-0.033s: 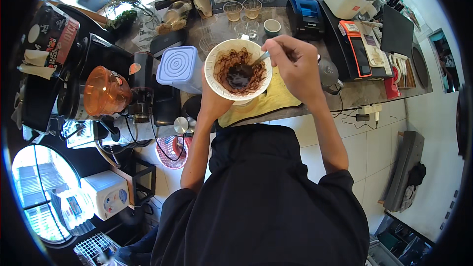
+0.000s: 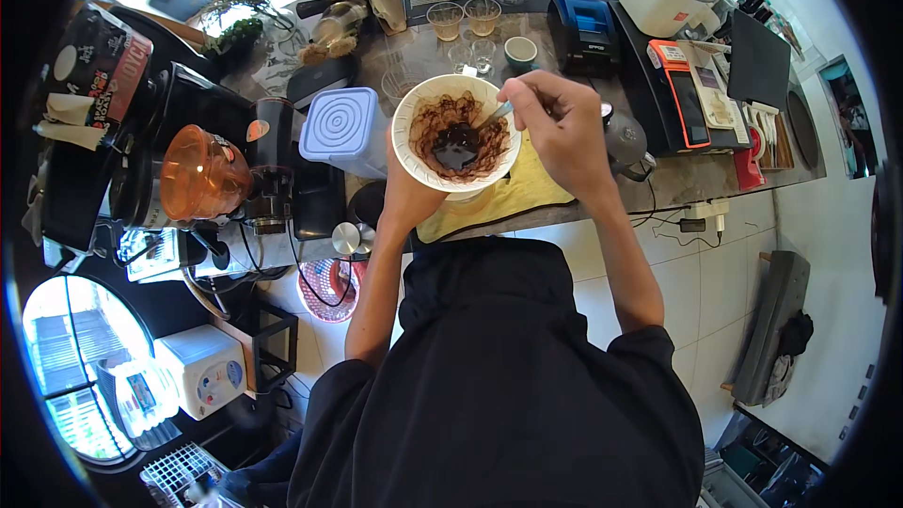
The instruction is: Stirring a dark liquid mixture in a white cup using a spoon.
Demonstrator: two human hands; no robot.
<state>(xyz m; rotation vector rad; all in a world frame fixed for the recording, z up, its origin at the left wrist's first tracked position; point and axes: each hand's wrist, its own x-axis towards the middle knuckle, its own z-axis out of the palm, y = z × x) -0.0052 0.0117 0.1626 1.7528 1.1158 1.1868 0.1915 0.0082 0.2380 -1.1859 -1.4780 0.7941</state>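
Observation:
My left hand [image 2: 410, 199] is wrapped round the side of a white, ridged cup [image 2: 406, 152], held up over the counter and tipped so that its inside shows. Glossy dark brown liquid [image 2: 456, 149] lies at the bottom, and brown smears coat the walls. A thin metal spoon [image 2: 495, 115] slants into the cup over the right rim. Its handle is pinched between thumb and fingers of my right hand [image 2: 562, 127]. The spoon's lower end cannot be made out in the brown contents. Beneath the cup, a yellow cloth [image 2: 529, 190] with a dark edge lies on the counter.
Left of the cup stands a lidded lavender tub [image 2: 340, 127], with a grinder with an orange hopper [image 2: 202, 174] beyond. Two clear cups [image 2: 445, 21] and a small bowl [image 2: 520, 53] stand behind. To the right are a dark kettle-like vessel [image 2: 625, 139] and a card terminal [image 2: 687, 99].
My right hand has shifted very slightly left with the spoon. The cup and my left hand stay almost where they were.

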